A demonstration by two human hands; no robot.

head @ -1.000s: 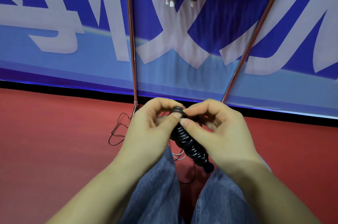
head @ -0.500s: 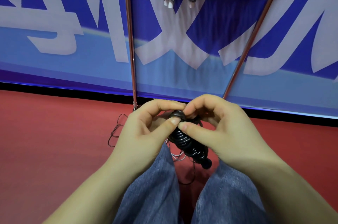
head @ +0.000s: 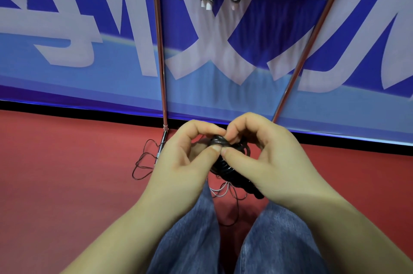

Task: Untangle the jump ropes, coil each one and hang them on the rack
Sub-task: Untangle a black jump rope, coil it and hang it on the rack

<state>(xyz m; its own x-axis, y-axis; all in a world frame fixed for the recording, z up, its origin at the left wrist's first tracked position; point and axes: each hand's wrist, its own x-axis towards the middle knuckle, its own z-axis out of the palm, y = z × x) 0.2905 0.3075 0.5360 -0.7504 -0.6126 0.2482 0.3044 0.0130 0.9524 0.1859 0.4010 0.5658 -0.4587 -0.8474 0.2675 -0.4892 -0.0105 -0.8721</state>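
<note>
Head view: black coiled jump rope [head: 225, 166] being pinched at top end by left hand [head: 185, 162] and right hand [head: 268, 162], above knees; loose ropes [head: 143, 162] lying on red floor [head: 67, 173] beside rack pole [head: 161, 72].

Loose cords [head: 143, 162] and rack poles [head: 161, 72] crowd the floor [head: 67, 173] ahead.

large white characters on banner [head: 223, 54], unreadable
</note>
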